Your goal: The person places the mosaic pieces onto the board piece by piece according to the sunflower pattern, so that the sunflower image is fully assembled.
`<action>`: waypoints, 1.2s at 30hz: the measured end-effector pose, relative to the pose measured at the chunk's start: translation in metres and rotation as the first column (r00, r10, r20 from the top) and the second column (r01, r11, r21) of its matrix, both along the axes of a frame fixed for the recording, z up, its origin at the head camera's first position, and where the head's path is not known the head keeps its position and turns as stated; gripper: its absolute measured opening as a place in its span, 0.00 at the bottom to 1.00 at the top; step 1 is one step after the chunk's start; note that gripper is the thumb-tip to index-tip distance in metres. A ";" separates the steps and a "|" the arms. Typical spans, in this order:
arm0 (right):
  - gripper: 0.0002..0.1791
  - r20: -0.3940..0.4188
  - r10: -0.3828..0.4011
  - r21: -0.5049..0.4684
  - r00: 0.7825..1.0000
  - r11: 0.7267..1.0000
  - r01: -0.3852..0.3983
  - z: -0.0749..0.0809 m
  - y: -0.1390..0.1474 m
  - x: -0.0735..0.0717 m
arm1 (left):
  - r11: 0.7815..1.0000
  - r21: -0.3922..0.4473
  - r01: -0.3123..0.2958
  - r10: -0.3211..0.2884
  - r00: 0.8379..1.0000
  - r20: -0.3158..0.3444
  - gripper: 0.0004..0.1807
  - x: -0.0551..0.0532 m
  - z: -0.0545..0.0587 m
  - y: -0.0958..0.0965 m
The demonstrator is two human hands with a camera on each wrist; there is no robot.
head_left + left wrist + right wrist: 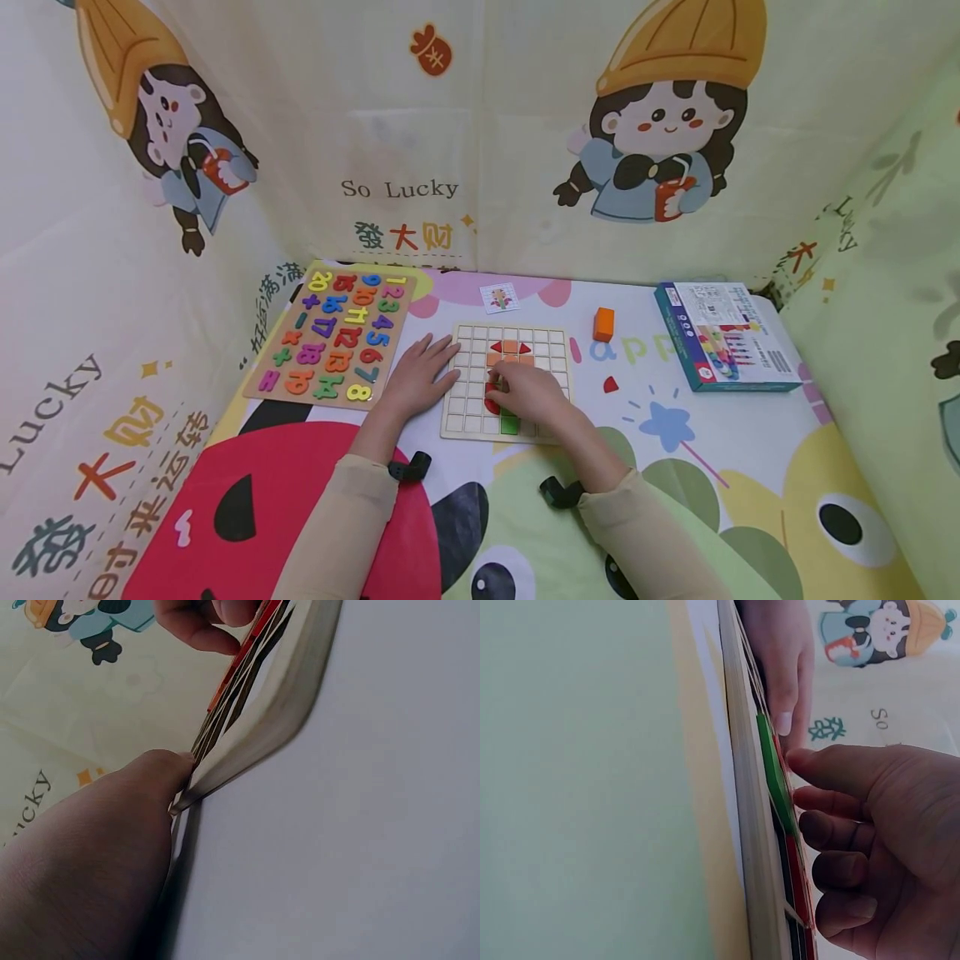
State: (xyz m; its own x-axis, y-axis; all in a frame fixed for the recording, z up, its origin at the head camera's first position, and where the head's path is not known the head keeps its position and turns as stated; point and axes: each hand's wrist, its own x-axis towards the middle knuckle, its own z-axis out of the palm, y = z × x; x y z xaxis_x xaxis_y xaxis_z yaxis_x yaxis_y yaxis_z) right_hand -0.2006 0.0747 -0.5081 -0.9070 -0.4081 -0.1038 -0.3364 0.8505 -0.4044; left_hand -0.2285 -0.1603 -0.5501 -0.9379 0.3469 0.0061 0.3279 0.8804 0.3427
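My left hand [420,379] lies with fingers spread at the left side of a wooden grid board [461,421]. In the left wrist view its thumb [161,769] touches the board's edge. Over the middle of the board, my right hand [532,392] has curled fingers, with thumb and index fingertips at a red piece [491,406] with a rounded edge. The right wrist view shows those fingertips close on the board's face, beside a green piece [774,772]. Orange squares [510,346] flanked by red triangles [525,348] lie in upper cells; a green square [510,425] sits lower. The hand hides other cells.
A number puzzle board [337,333] lies to the left. Behind the grid board is a small picture card [499,297]. To the right are an orange block [603,325], a loose red piece [611,384] and a flat box [731,337]. Printed cloth walls surround the table.
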 end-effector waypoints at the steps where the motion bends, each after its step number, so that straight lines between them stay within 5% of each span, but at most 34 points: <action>1: 0.15 0.001 -0.003 0.007 1.000 1.000 0.003 0.000 0.001 0.000 | 1.000 0.004 0.000 0.000 1.000 -0.001 0.34 0.000 0.000 0.000; 18: 0.09 0.013 -0.035 -0.056 0.999 0.998 0.036 0.007 0.011 0.002 | 1.000 -0.023 -0.001 0.001 1.000 0.008 0.34 0.001 0.003 0.001; 36: 0.15 0.053 -0.058 -0.133 0.997 0.989 0.065 0.026 0.114 0.002 | 0.999 -0.031 -0.015 0.016 1.000 0.019 0.34 0.003 0.004 0.002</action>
